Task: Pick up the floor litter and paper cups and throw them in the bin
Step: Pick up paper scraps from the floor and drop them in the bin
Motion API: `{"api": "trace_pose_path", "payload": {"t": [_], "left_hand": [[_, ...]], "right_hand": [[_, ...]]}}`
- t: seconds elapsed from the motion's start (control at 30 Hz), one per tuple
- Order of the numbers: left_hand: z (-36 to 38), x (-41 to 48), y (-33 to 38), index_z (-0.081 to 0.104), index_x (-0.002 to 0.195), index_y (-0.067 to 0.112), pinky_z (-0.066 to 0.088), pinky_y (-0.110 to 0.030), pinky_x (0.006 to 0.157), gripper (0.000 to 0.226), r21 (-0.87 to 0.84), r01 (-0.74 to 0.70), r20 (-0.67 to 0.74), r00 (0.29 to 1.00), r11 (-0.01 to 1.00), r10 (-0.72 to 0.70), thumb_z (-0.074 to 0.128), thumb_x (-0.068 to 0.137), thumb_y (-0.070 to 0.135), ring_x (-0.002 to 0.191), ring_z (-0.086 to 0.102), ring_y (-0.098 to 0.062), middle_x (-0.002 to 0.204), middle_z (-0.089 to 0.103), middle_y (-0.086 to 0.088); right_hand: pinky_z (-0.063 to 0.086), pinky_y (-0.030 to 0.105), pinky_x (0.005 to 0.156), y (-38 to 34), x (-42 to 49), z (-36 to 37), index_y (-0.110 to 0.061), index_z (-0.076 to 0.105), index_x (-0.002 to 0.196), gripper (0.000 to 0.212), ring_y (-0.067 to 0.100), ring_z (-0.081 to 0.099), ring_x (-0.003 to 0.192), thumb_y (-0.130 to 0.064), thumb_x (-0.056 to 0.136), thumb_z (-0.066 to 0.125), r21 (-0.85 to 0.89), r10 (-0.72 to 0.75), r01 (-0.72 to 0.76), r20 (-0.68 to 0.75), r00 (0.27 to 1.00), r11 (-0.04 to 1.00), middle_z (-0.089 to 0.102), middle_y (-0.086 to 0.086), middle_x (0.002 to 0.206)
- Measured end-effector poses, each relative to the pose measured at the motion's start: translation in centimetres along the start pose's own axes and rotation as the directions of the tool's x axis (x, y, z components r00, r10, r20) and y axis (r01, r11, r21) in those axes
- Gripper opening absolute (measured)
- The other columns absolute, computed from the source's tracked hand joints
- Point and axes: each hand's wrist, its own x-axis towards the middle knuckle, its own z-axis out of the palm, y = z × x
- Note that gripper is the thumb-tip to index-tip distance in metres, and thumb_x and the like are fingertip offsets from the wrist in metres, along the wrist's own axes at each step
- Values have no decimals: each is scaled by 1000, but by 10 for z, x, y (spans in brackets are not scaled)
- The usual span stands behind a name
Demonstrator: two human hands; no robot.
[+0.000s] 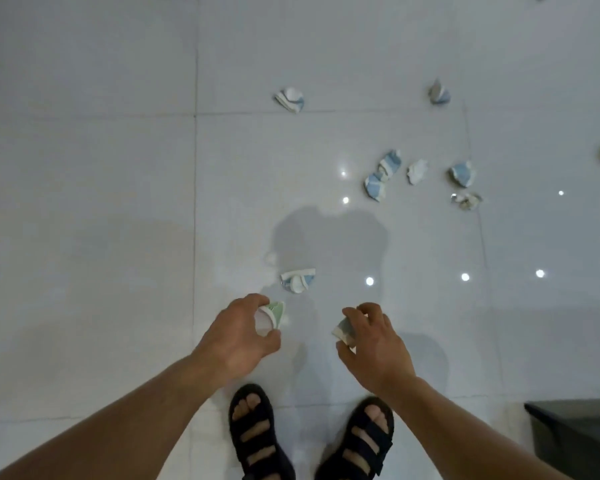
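View down past two bare forearms over a glossy pale tiled floor [84, 168], with feet in dark strapped sandals [257, 434] below the hands. A dark boxy object [575, 434] sits low to the right of the right hand; what it is cannot be told. The left hand [238, 337] curls its fingers round a crushed green-and-white paper cup [274, 313], white rim by the palm, body pointing ahead and right. The right hand [374, 344] pinches a crumpled scrap of cup [345, 332]. Just ahead of the left hand lies a flattened blue-and-white cup [298, 280], long axis running left to right. A cluster of crushed cups [417, 171] lies well ahead of the right hand. Bare floor spreads left of the left hand.
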Motion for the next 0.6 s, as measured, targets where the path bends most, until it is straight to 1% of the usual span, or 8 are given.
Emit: {"api": "trace_pose_path", "payload": {"t": [0.07,0.2,0.3,0.4,0.53,0.6], "left_hand": [[-49,-31,26,42,136,26,35,-19,87,60,23,-32,-55,998,999,33,67,83,38,105,46,-9,130,48,4],[-141,-100,65,44,133,25,35,-21,82,59,79,-88,-127,987,993,98,66,81,39,102,48,-10,127,49,2],[-204,-157,84,44,134,25,36,-23,82,59,103,-90,-170,980,991,107,66,81,39,109,52,-17,128,50,-1],[-266,-214,96,43,135,25,37,-24,81,60,132,-112,-222,965,985,140,66,81,39,111,52,-21,127,49,-2],[-342,-276,110,45,131,27,42,-27,77,55,111,-131,-340,926,985,161,65,81,38,101,51,-19,121,50,1],[-374,-295,117,44,132,26,44,-28,78,56,100,-123,-379,913,987,153,64,81,38,101,50,-19,121,50,1]], "right_hand": [[48,23,81,-40,-13,-58,-26,41,139,55,17,45,119,-41,90,59,-15,-52,51,-36,998,999,35,-3,137],[43,21,80,-129,-40,-160,-25,43,139,54,19,46,118,-40,90,60,-51,-151,147,-100,983,988,38,-2,136],[43,24,82,-199,-68,-224,-25,45,138,53,19,46,117,-41,89,60,-78,-220,211,-123,968,974,40,-1,135],[45,26,82,-261,-97,-277,-25,47,136,52,20,47,116,-40,88,61,-127,-272,256,-134,953,958,43,0,134],[44,26,81,-334,-124,-332,-26,46,138,53,19,46,118,-39,89,61,-177,-341,314,-151,928,933,42,-1,136],[43,25,82,-365,-128,-354,-27,43,139,54,19,45,120,-40,89,58,-181,-367,339,-151,918,923,40,-2,138]]}}
